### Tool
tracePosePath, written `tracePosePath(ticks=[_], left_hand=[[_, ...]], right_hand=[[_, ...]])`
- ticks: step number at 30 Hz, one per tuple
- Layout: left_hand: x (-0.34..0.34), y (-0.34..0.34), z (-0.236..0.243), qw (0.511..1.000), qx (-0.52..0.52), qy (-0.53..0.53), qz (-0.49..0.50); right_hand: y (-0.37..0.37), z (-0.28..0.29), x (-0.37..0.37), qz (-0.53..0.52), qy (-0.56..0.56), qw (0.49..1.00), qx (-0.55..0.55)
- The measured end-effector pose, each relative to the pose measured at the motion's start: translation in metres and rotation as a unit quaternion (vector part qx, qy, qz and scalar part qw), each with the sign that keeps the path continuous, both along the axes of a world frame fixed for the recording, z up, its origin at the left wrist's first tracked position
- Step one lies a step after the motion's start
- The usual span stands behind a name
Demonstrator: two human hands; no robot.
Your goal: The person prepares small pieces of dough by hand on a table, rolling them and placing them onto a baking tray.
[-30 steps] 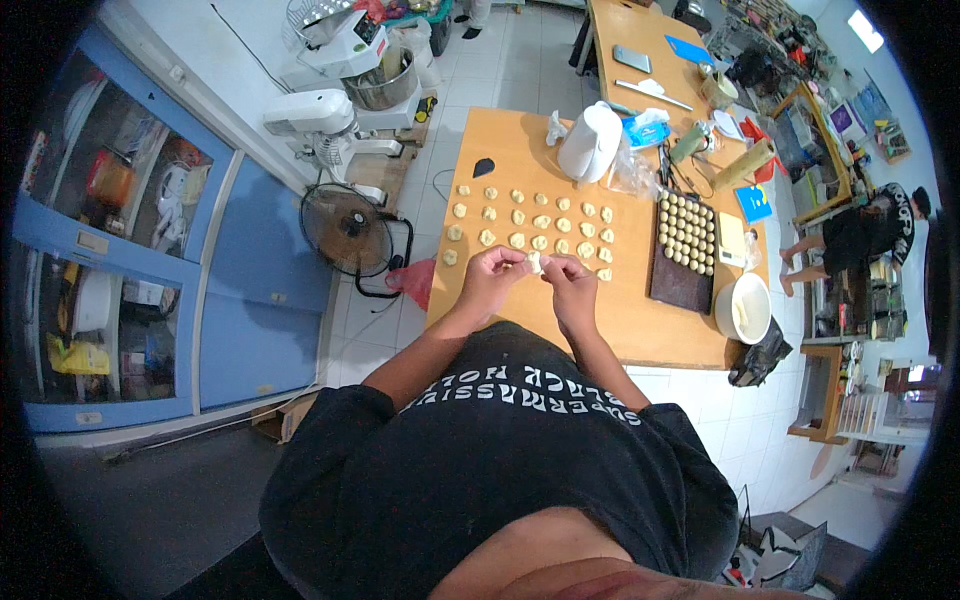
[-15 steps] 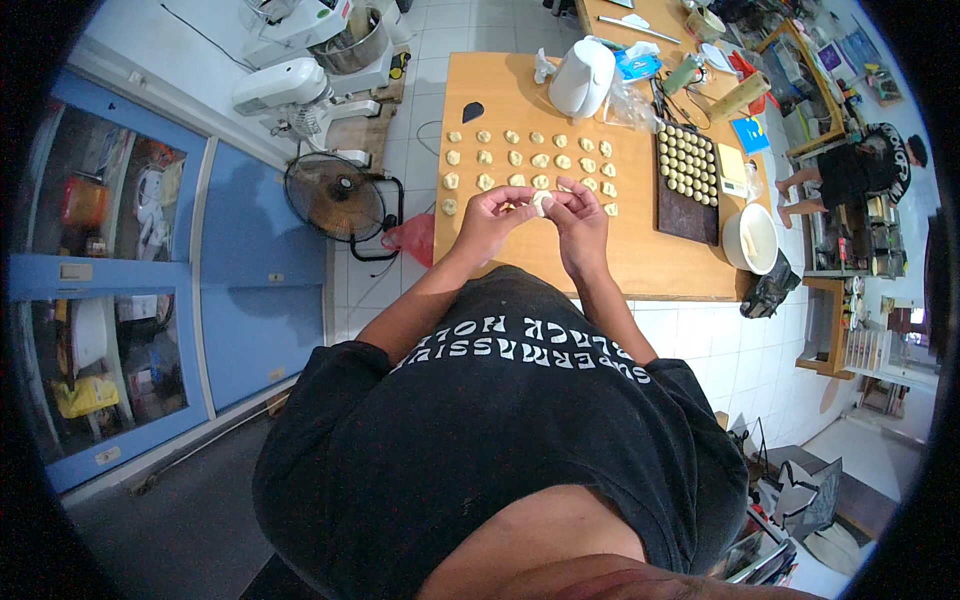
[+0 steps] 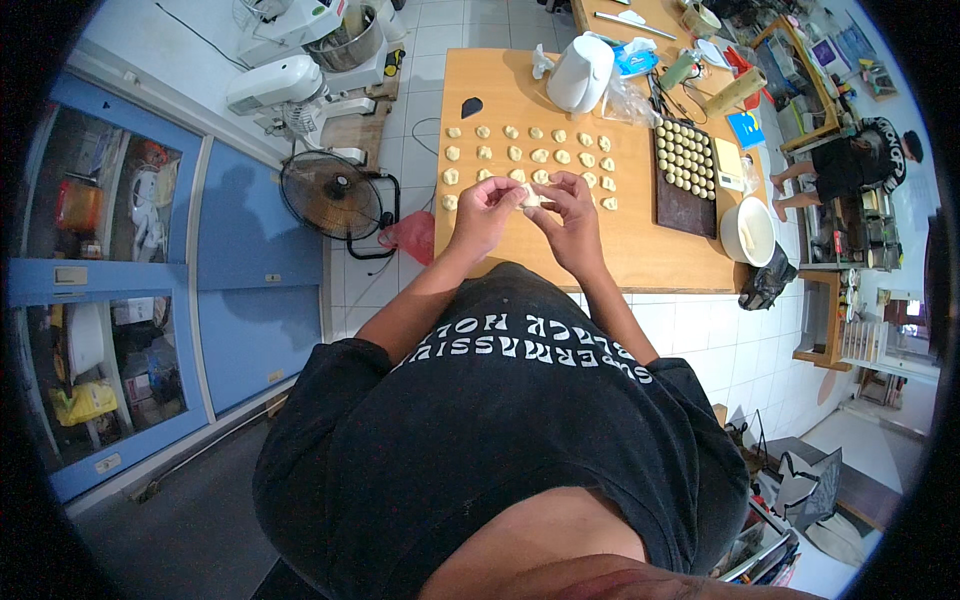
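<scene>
A small pale piece of dough [image 3: 531,197] is pinched up between my two hands, just above the near part of the wooden table [image 3: 660,262]. My left hand [image 3: 480,217] grips it with thumb and fingertips. From the other side, the fingertips of my right hand [image 3: 572,222] close on the same piece, which they partly cover. Beyond my hands lie several rows of flattened dough lumps [image 3: 515,153], spaced apart; some in the nearest rows are hidden behind my fingers. To the right, a dark tray [image 3: 686,214] carries many round dough balls [image 3: 685,160] at its far end.
Right of the tray are a kitchen scale [image 3: 728,165] and a white bowl [image 3: 748,232]. A white jug [image 3: 581,75] and a dark scraper [image 3: 471,107] stand farther back. A fan [image 3: 330,195] is left of the table; another person [image 3: 860,165] is at far right.
My hands have shifted slightly left with the dough between them. The fingers of my right hand have bent and spread farther from its thumb around the piece.
</scene>
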State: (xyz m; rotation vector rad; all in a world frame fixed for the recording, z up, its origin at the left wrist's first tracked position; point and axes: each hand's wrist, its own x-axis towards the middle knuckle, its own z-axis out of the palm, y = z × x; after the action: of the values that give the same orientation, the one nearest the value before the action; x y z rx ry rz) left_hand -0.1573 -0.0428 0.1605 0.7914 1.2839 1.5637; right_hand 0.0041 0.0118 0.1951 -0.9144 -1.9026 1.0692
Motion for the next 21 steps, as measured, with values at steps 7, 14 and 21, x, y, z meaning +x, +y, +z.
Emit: tracePosePath(ticks=[7, 14, 21], left_hand=[[-0.003, -0.008, 0.002, 0.996, -0.027, -0.063, -0.064], [0.001, -0.014, 0.011, 0.998, -0.028, -0.012, -0.054], [0.001, -0.022, 0.005, 0.983, -0.029, 0.166, -0.068]], right_hand=[[-0.002, -0.011, 0.008, 0.018, 0.075, 0.990, -0.116], [-0.004, 0.000, 0.007, -0.002, 0.174, 0.948, -0.268], [-0.006, -0.010, 0.012, 0.034, 0.174, 0.923, -0.341]])
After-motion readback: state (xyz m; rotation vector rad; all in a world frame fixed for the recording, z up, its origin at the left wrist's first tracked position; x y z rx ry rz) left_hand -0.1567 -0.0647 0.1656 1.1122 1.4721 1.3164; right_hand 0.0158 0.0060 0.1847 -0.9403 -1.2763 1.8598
